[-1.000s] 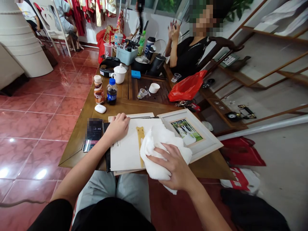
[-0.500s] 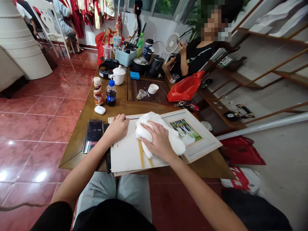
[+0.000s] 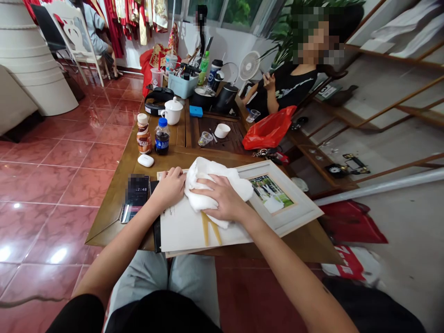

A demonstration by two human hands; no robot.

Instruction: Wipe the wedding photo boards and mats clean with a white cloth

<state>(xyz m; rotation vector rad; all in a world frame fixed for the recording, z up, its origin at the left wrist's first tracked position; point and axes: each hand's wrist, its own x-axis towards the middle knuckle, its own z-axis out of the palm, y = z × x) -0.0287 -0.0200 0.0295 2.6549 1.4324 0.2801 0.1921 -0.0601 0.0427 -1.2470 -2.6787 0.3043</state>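
Observation:
My right hand (image 3: 224,196) lies over a bunched white cloth (image 3: 239,181), its fingers curved into the folds. Under the cloth is a flat white board (image 3: 183,231) with a few printed marks at its left. Two tan strips (image 3: 206,229) slant across the board, their upper ends hidden by the cloth. My left hand (image 3: 170,187) grips the board's far left edge with bent fingers, beside the cloth. Partly covered at the right lies a whitish picture frame (image 3: 301,217) around an outdoor photo (image 3: 272,193).
Left on the wooden table (image 3: 107,217) are a phone (image 3: 136,199), a white case (image 3: 145,160), two bottles (image 3: 162,136) and a lidded cup (image 3: 172,111). Farther back are a small white bowl (image 3: 222,131) and a red plastic bag (image 3: 268,132). A person (image 3: 287,88) sits beyond, at the right.
My right hand and the white cloth have shifted left, close against my left hand. More of the photo and the tan strips shows. My left hand stays at the board's edge.

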